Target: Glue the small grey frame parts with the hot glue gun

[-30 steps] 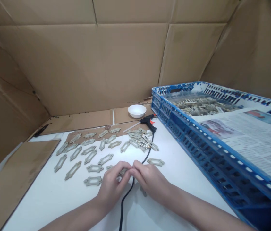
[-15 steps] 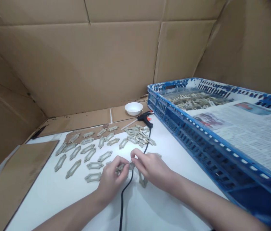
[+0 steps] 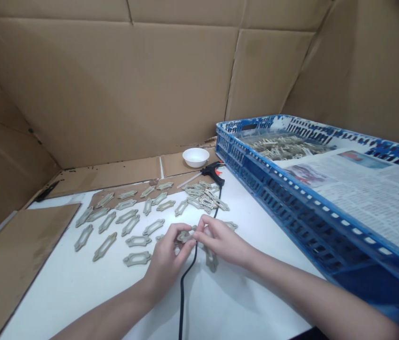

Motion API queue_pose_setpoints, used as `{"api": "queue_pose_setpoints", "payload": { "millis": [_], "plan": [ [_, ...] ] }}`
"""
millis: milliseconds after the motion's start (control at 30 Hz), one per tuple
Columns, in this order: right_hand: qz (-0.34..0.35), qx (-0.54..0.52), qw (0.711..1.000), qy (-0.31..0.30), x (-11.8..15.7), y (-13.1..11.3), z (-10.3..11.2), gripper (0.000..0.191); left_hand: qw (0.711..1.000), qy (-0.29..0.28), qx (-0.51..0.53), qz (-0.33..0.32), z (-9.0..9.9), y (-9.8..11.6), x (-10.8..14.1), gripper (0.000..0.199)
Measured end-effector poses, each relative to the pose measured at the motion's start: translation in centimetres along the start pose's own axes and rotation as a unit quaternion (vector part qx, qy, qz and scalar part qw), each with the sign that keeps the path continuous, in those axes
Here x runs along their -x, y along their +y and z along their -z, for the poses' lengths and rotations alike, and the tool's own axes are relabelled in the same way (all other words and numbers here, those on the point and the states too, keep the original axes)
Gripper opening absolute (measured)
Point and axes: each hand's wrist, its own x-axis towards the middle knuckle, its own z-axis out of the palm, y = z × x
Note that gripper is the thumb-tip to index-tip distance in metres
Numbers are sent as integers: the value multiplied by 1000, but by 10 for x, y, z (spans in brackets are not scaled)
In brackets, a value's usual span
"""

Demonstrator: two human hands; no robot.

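Both hands meet above the white tabletop. My left hand (image 3: 169,257) grips a small ornate metal frame (image 3: 184,235) between thumb and fingers. At its right end, my right hand (image 3: 220,239) pinches with thumb and forefinger; whether it grips the frame itself or something tiny on it is hidden. Under the right hand lies another frame (image 3: 211,260). More frames (image 3: 137,258) are spread flat to the left, and a loose pile of them (image 3: 199,194) sits beyond the hands. A black cable (image 3: 182,293) runs beneath the hands.
A black glue gun (image 3: 214,173) with a glue stick in it lies behind the pile, near a white bowl (image 3: 196,157). On the right stands a blue plastic crate (image 3: 270,193) holding newspaper (image 3: 355,189) and many frames. Cardboard walls (image 3: 114,94) surround the table.
The frame in my left hand has tilted up and shows more between the fingers. My right hand has shifted slightly, its fingertips still close to the left ones. The view has moved a little.
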Motion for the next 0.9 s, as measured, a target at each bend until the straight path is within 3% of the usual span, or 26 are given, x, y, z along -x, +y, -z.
{"api": "queue_pose_setpoints", "payload": {
  "millis": [267, 567, 900],
  "plan": [
    [8, 42, 998, 54, 5, -3, -3, 17, 999, 1, 9, -44, -2, 0, 3, 18],
    [6, 72, 994, 86, 6, -6, -3, 16, 999, 7, 34, -34, -2, 2, 3, 15],
    [7, 94, 992, 83, 7, -6, 1, 16, 998, -3, 60, -16, -5, 6, 1, 14]
  ]
}}
